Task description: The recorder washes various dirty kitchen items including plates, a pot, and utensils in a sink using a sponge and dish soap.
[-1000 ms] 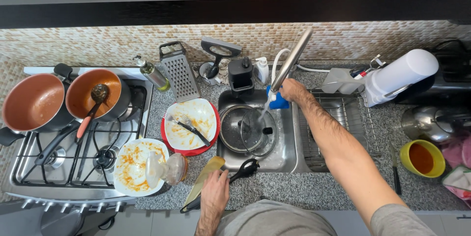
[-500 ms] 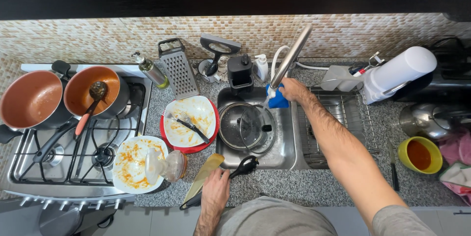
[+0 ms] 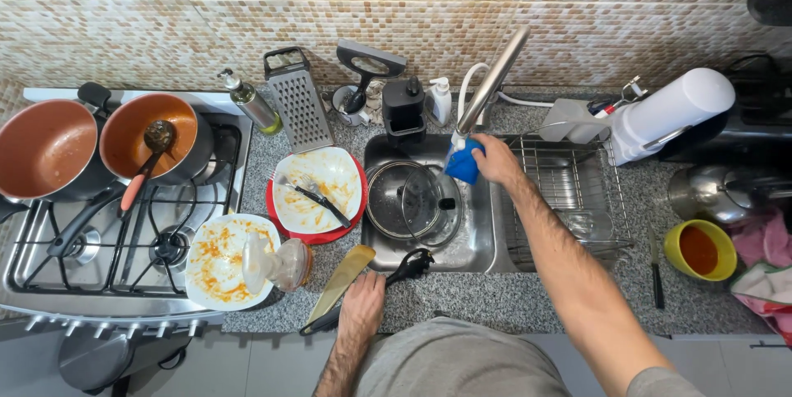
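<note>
The right hand [image 3: 495, 159] has its fingers closed around the blue tap nozzle [image 3: 462, 162] above the sink [image 3: 478, 240], while the left hand [image 3: 363, 298] rests flat, fingers loosely spread, on the table [image 3: 462, 298] touching a wooden spatula [image 3: 340, 281].

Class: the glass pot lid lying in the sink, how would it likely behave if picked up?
The glass lid is probably stiff and breakable. Lying in the sink under the faucet, it may be wet and slippery. Its knob seems the surest grip.

Grey shirt — short sleeves, bare forearms
</note>
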